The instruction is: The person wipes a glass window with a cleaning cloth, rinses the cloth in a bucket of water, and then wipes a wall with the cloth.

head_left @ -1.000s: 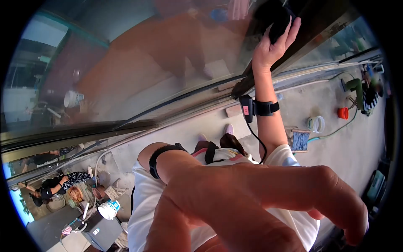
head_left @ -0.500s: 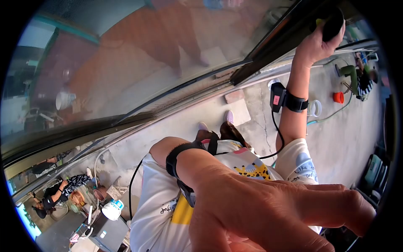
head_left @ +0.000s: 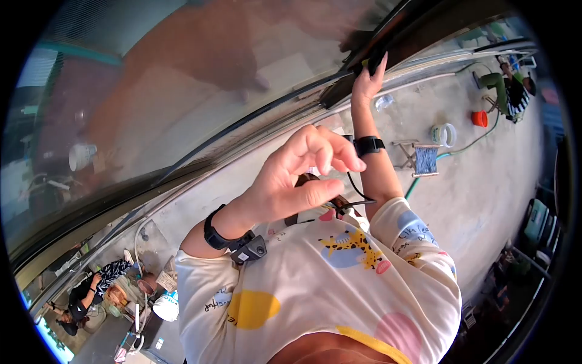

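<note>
My left hand is raised in front of my chest, its fingers curved and the thumb apart, with nothing visible between them. Out at the end of my stretched arm, my right hand grips a dark object with a small yellow-green part. That object is at the dark frame beside a large glass pane, which shows reflections. Whether it touches the frame I cannot tell. Black straps are round both my wrists.
A person sits at the upper right near a red bucket, a white bucket, a folding stool and a green hose. Another person is at the lower left, near a white-and-blue bucket.
My left hand has drawn back from close before the camera towards the glass side, its fingers more curved. My right hand, still holding the dark object, has moved left and down along the frame.
</note>
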A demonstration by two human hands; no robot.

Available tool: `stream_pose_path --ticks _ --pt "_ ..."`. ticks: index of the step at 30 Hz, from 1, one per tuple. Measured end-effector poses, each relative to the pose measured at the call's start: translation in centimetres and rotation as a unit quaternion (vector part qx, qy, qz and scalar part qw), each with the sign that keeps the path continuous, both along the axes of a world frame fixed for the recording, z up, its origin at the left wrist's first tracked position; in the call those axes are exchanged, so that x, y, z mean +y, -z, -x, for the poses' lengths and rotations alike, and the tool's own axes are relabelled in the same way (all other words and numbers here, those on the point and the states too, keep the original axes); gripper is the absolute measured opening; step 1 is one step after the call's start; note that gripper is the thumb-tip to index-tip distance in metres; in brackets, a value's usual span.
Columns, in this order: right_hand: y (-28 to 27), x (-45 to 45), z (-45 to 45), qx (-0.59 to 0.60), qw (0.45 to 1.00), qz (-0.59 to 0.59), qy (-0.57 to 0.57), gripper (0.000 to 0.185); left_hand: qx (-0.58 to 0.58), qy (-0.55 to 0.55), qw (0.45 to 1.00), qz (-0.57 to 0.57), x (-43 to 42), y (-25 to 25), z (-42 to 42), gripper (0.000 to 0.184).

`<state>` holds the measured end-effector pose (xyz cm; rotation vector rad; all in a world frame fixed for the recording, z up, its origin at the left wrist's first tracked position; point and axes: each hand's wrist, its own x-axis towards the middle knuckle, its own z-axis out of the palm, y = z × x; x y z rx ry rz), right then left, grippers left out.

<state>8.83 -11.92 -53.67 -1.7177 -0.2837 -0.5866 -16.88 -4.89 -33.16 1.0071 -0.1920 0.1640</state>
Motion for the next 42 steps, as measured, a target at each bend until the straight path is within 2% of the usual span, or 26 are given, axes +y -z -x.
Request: stream_pose_path --ticks 1,2,4,5,6,8,9,11,12,14,16,18,20,21,24,26,28,30,31,32,33,38,41,42 --pt "3.0 -1.1 0.2 0.204 0.975 -0.072 -0.044 0.046 0.077 -0.018 0.997 0.003 0.9 2.8 0.8 0.019" --pt "6.0 -2.2 0.2 0.4 0.902 -0.141 -0.086 0.043 0.138 -0.058 0.989 0.007 1.7 5.8 1.8 0.017" --pt "11.3 -3.5 0.2 0.397 0.91 -0.121 -0.014 0.041 0.302 -0.117 0.945 -0.04 3.8 11.3 5.6 0.013" --pt "8.4 -3.2 0.9 0.391 0.907 -0.155 -0.017 0.044 0.352 -0.156 0.92 -0.069 4.5 13.6 7.8 0.011" --pt "7.5 -3.0 0.4 0.331 0.929 -0.165 -0.032 0.046 0.404 -0.193 0.889 -0.096 4.7 15.6 10.3 0.012" --pt "1.6 -1.8 0.1 0.245 0.959 -0.125 -0.067 0.053 0.49 -0.27 0.824 -0.087 4.6 18.6 15.5 0.02" --pt "1.0 -0.8 -0.5 0.248 0.958 -0.127 -0.073 0.053 0.521 -0.314 0.792 -0.062 4.2 19.6 17.7 0.023" --pt "1.1 1.3 -1.5 0.235 0.968 -0.094 -0.008 0.061 0.57 -0.38 0.728 -0.03 2.0 20.2 21.2 0.026" --pt "2.1 2.0 -1.6 0.234 0.97 -0.067 0.01 0.067 0.588 -0.404 0.7 -0.024 0.7 20.3 22.5 0.027" --pt "5.9 3.2 -1.7 0.212 0.974 -0.056 0.055 0.064 0.607 -0.411 0.68 0.012 -2.0 21.1 25.2 0.027" --pt "11.7 3.9 -1.3 0.324 0.943 -0.068 0.019 0.063 0.624 -0.417 0.66 0.029 -4.3 20.9 25.8 0.028" --pt "13.3 4.5 0.0 0.36 0.93 -0.073 -0.005 0.063 0.641 -0.417 0.643 0.042 -6.1 20.5 26.0 0.029" --pt "14.2 4.4 -0.4 0.396 0.901 -0.175 0.008 0.06 0.644 -0.421 0.637 0.051 -6.9 21.0 26.1 0.032" --pt "13.9 4.2 -0.3 0.386 0.906 -0.171 0.0 0.055 0.636 -0.419 0.646 0.048 -7.2 21.2 26.3 0.033" --pt "9.4 3.8 0.9 0.402 0.886 -0.216 -0.077 0.052 0.631 -0.42 0.651 0.045 -6.6 21.5 25.7 0.035" --pt "10.3 3.8 2.3 0.403 0.898 -0.167 -0.061 0.05 0.626 -0.412 0.661 0.044 -6.6 21.4 25.9 0.035" --pt "11.0 4.8 2.9 0.484 0.87 -0.08 -0.041 0.058 0.615 -0.407 0.674 0.039 -5.8 21.9 26.1 0.035" --pt "13.8 6.2 4.9 0.5 0.853 -0.12 -0.088 0.056 0.607 -0.395 0.689 0.032 -4.6 22.3 26.8 0.035" --pt "13.4 7.0 6.2 0.539 0.838 -0.033 -0.082 0.053 0.603 -0.393 0.693 0.032 -4.0 22.6 27.0 0.035" --pt "13.2 8.0 8.5 0.492 0.868 -0.006 -0.066 0.046 0.6 -0.388 0.699 0.031 -3.4 23.0 27.3 0.036" --pt "18.1 9.3 9.6 0.511 0.846 -0.096 -0.118 0.041 0.598 -0.383 0.703 0.03 -2.9 23.1 27.6 0.036" --pt "16.4 15.1 20.1 0.543 0.828 0.018 -0.135 0.044 0.577 -0.368 0.729 0.009 0.7 22.9 31.0 0.035" --pt "13.8 17.5 25.7 0.598 0.79 -0.001 -0.135 0.049 0.58 -0.386 0.718 0.008 2.6 23.1 34.2 0.034" --pt "13.3 18.2 27.2 0.573 0.81 0.018 -0.123 0.049 0.577 -0.379 0.723 0.01 3.1 23.3 35.1 0.034"
